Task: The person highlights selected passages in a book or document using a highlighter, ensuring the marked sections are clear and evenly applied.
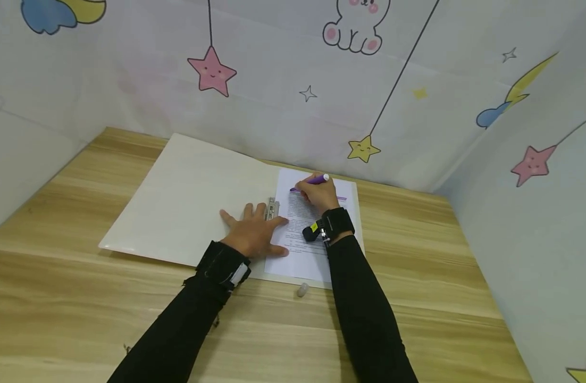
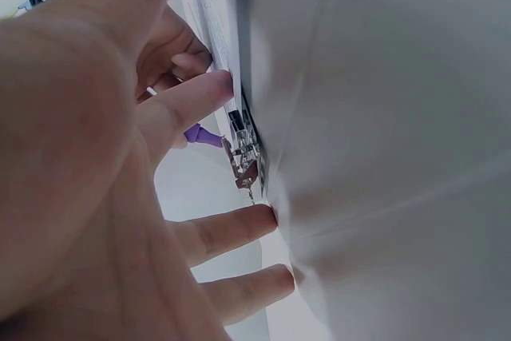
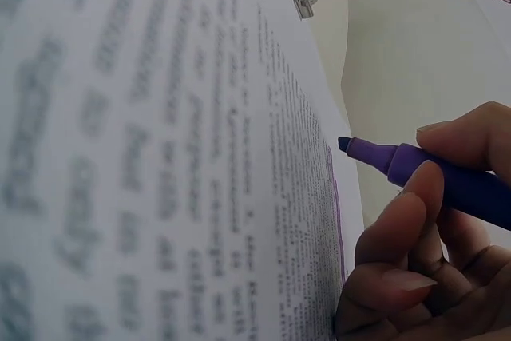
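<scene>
A purple highlighter [image 1: 317, 180] is pinched between the thumb and fingers of my right hand [image 1: 321, 196], over the upper part of a printed sheet [image 1: 298, 255]. In the right wrist view its dark chisel tip [image 3: 344, 144] is near the start of a purple line [image 3: 337, 197]; whether it touches the paper I cannot tell. The sheet lies in an open white folder [image 1: 197, 186] with a metal clip [image 1: 271, 209] along the sheet's left side. My left hand [image 1: 252, 234] rests with spread fingers across the folder and the sheet's left edge, just below the clip.
A small translucent cap-like piece [image 1: 302, 290] lies on the wooden table [image 1: 274, 340] just in front of the folder. Behind the table hangs a white cloth [image 1: 274, 127] printed with stars, and another wall [image 1: 537, 223] stands to the right.
</scene>
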`<state>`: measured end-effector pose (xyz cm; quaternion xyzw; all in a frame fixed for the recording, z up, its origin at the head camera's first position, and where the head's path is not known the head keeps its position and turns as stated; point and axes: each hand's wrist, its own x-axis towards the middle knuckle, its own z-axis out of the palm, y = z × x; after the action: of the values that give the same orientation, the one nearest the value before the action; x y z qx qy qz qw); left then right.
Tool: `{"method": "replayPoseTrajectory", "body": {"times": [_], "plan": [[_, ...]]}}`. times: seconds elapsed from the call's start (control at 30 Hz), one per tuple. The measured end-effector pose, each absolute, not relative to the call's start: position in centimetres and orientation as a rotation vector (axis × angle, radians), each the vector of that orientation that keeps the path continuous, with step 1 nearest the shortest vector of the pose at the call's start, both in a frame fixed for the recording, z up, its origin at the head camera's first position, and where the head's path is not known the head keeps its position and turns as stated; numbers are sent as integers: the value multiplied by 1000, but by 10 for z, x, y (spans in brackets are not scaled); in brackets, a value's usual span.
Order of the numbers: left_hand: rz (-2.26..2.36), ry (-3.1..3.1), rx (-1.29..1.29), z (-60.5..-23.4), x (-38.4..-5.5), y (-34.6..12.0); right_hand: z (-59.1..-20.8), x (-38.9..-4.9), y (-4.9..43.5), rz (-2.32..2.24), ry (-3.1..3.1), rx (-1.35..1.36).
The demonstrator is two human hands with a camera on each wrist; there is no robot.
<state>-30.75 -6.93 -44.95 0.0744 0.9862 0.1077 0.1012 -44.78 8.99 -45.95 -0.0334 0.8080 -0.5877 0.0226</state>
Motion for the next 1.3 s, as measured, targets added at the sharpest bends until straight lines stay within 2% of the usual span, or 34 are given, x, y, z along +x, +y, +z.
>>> {"method": "replayPoseTrajectory", "body": {"times": [0.7, 1.3], "plan": [[313, 2915, 228, -447, -308, -64, -459, -444, 94, -1711, 2592, -35], [313, 2909, 229, -446, -309, -69, -458, -445, 93, -1707, 2609, -96]]}}
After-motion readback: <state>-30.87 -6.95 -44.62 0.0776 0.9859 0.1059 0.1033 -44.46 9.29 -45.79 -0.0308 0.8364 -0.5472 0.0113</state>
